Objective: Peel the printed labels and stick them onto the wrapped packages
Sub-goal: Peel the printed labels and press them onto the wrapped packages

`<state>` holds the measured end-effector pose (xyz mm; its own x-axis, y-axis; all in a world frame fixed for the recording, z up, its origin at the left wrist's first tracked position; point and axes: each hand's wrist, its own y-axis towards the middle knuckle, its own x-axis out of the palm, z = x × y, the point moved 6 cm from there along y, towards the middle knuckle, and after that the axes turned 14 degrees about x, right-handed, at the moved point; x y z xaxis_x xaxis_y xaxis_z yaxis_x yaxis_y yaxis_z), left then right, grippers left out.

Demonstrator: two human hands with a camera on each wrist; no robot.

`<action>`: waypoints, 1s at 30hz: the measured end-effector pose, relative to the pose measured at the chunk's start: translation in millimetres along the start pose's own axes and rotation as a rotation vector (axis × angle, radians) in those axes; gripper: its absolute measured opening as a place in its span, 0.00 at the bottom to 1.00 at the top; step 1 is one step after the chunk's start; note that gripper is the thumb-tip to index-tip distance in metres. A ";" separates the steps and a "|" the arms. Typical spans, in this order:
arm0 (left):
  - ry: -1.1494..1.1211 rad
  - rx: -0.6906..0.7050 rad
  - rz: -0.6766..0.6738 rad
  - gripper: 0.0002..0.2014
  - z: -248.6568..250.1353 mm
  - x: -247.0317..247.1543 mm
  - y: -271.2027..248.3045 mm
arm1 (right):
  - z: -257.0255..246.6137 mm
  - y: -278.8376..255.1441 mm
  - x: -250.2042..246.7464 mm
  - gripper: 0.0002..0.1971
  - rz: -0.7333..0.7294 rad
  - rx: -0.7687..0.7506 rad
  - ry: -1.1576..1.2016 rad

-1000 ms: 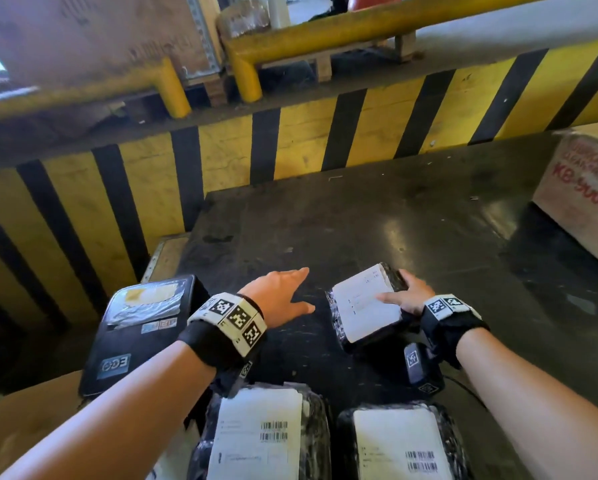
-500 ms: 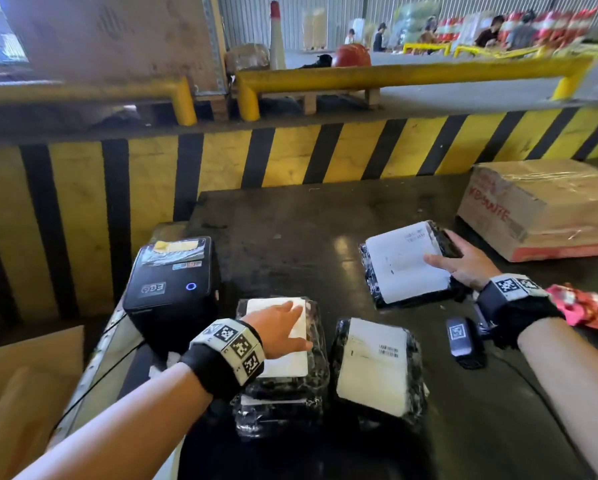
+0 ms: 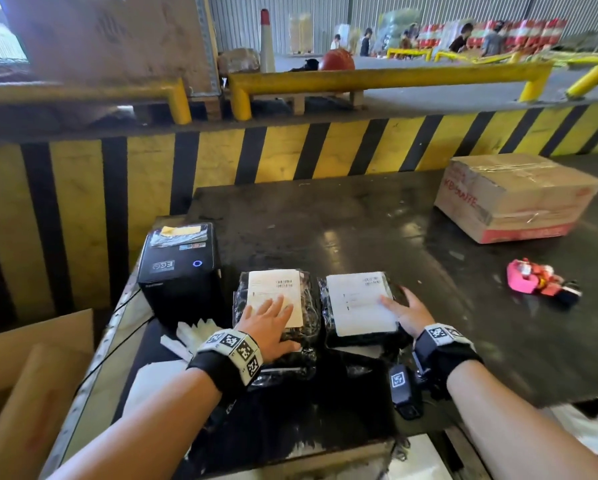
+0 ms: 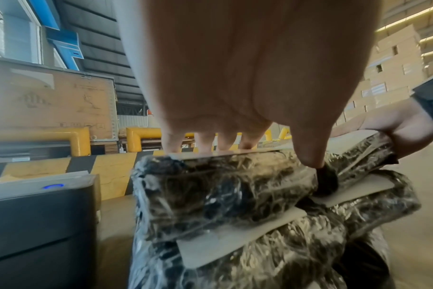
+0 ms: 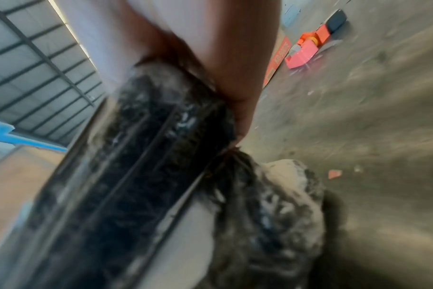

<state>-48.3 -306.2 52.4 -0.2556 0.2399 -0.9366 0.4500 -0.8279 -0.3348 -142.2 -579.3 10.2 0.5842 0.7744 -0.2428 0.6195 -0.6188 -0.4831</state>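
Left hand is laid flat, fingers straight and slightly spread, on the label of the left wrapped package. Right hand is clamped on the right package, fingers over its label, thumb on the side. Both packages sit stacked on others on the tabletop, beside the printer.

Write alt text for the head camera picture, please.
Two hands rest on two wrapped packages, each with a white label: left hand on the left package, right hand on the right package. A black label printer stands left; a cardboard box sits far right.
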 end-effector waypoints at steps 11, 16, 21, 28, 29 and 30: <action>0.021 -0.011 0.043 0.42 0.0 7.4 1.1 | 18.1 -76.2 32.7 0.49 0.295 -0.435 -1.083; 0.029 -0.002 0.061 0.42 -0.4 8.4 0.7 | 29.3 -66.8 25.4 0.49 0.344 -0.430 -1.161; 0.044 0.002 0.081 0.42 -1.3 9.9 -1.1 | 30.5 -57.0 6.9 0.48 0.347 -0.402 -1.087; 0.060 -0.003 0.079 0.41 1.3 8.2 -2.9 | 24.7 -64.6 6.8 0.47 0.324 -0.383 -1.091; 0.057 -0.001 0.085 0.40 3.6 7.1 -4.9 | 20.3 -70.0 6.4 0.46 0.301 -0.366 -1.081; 0.051 0.000 0.117 0.39 5.7 3.9 -7.6 | 14.6 -75.3 7.9 0.44 0.283 -0.367 -1.057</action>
<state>-57.6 -301.9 51.9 -0.1577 0.1672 -0.9732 0.4738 -0.8519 -0.2232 -192.0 -524.6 32.5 0.1033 0.2181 -0.9704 0.7530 -0.6546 -0.0669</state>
